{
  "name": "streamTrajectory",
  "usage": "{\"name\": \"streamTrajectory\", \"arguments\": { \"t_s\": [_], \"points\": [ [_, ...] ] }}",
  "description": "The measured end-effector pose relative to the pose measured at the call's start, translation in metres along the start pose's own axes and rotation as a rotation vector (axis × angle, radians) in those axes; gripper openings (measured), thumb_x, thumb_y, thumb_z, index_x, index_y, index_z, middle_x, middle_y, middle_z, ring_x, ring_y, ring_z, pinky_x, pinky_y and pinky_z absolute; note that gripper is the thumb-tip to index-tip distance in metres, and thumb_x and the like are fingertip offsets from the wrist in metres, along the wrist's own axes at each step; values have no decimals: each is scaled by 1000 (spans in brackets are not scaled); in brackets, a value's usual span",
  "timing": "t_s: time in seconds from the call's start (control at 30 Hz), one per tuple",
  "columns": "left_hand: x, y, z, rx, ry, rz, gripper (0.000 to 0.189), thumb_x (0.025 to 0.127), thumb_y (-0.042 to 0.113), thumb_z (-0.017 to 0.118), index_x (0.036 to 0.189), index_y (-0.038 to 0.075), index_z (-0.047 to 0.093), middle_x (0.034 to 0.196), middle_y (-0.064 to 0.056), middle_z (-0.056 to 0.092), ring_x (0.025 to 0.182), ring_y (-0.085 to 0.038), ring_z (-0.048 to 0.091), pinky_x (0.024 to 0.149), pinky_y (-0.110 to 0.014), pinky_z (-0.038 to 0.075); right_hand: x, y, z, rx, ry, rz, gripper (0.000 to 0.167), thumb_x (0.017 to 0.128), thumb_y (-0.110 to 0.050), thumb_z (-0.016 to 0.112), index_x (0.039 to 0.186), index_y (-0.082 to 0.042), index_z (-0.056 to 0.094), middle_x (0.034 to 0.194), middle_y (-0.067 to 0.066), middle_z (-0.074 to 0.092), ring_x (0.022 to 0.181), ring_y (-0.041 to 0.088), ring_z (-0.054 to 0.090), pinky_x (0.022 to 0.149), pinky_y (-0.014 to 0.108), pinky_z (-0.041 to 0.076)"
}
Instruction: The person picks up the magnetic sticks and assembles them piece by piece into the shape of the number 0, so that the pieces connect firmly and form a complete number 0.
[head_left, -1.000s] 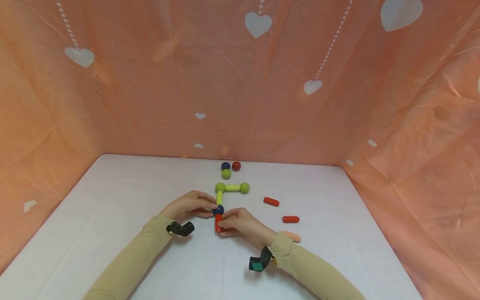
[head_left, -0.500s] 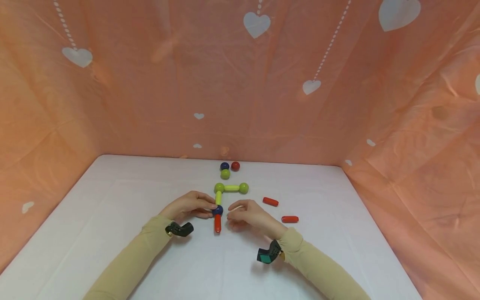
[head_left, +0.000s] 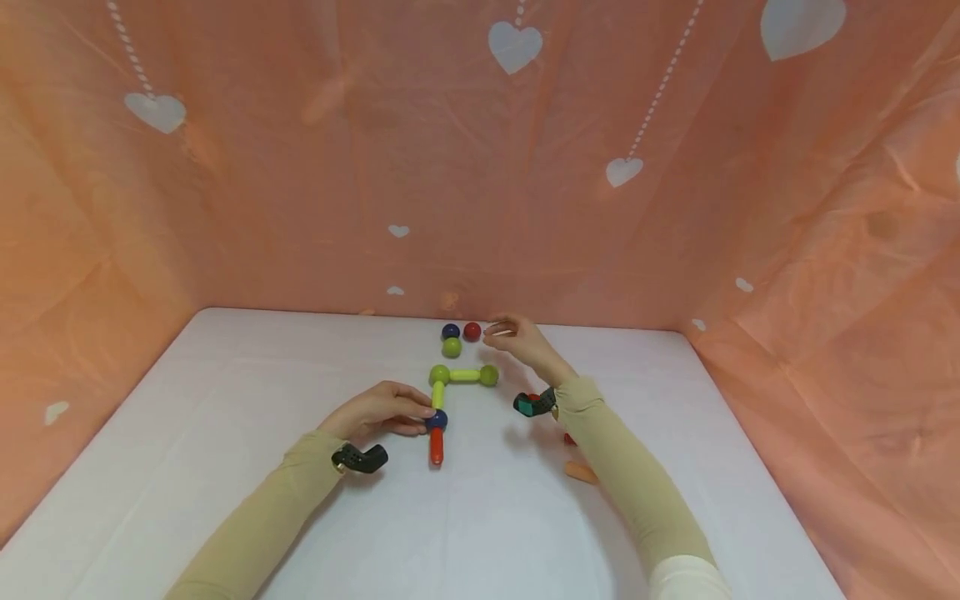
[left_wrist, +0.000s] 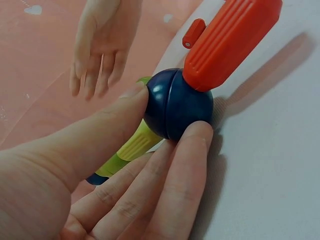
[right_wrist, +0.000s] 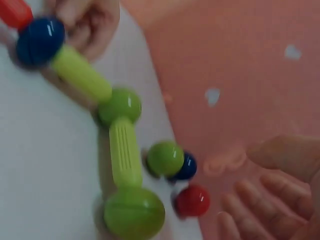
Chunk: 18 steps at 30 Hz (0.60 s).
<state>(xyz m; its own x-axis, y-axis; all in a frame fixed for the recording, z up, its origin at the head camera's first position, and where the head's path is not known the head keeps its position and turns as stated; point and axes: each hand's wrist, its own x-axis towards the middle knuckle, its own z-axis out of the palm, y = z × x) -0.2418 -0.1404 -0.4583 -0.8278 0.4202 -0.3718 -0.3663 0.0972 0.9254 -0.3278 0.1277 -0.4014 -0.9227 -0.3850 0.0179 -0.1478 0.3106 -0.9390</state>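
My left hand [head_left: 386,408] pinches a navy ball [left_wrist: 172,105] between thumb and fingertips. From that ball a red rod [head_left: 437,447] points toward me. A yellow-green rod [head_left: 438,395] leads away from it to a green ball [head_left: 439,375]. There the chain turns right along a second yellow-green rod [right_wrist: 125,152] to another green ball [right_wrist: 134,213]. At the back of the table my right hand [head_left: 522,340] hovers just right of a loose red ball [head_left: 472,332], thumb and fingers apart with nothing between them.
Beside the red ball lie a loose navy ball [head_left: 450,332] and a loose green ball [head_left: 452,347]. An orange rod [head_left: 581,472] and red rods [head_left: 570,439] are partly hidden by the right arm. A pink curtain [head_left: 450,208] surrounds the white table [head_left: 262,350].
My right hand has let go of the red rod, which stays on the navy ball. It has moved away to the back, near the red ball. The left hand keeps its hold.
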Motion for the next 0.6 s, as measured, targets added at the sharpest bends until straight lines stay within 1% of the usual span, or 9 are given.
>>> {"name": "streamTrajectory", "arguments": {
  "t_s": [0.13,0.23,0.3,0.4,0.6],
  "points": [
    [0,-1,0,-12,9,-4,44,80,17,78,113,-7,61,106,-20,65,88,-26,68,82,-37,55,18,9,2,-116,13,-84,44,87,2,65,127,12,48,122,28,55,113,41,53,96,43,47],
    [0,-1,0,1,2,-2,44,81,17,78,114,-7,61,105,-19,66,85,-25,68,81,-36,55,27,16,4,-223,22,-120,42,86,3,66,125,11,51,122,25,55,116,40,51,99,44,44],
    [1,-1,0,15,-8,7,42,82,17,77,114,-7,61,104,-19,66,83,-23,68,81,-35,56,31,20,5,-272,27,-126,42,86,2,67,125,9,52,122,22,56,117,38,50,100,44,43],
    [1,-1,-2,32,-20,17,41,84,16,75,114,-7,62,103,-19,67,83,-22,68,80,-35,56,35,23,7,-294,24,-113,43,87,1,67,126,7,51,124,21,56,119,36,49,101,45,41],
    [0,-2,-3,11,7,1,45,80,20,79,113,-5,62,104,-18,67,87,-25,68,82,-35,55,43,29,10,-287,7,-84,44,88,-3,67,129,2,52,129,17,54,123,32,46,105,44,38]
  ]
}}
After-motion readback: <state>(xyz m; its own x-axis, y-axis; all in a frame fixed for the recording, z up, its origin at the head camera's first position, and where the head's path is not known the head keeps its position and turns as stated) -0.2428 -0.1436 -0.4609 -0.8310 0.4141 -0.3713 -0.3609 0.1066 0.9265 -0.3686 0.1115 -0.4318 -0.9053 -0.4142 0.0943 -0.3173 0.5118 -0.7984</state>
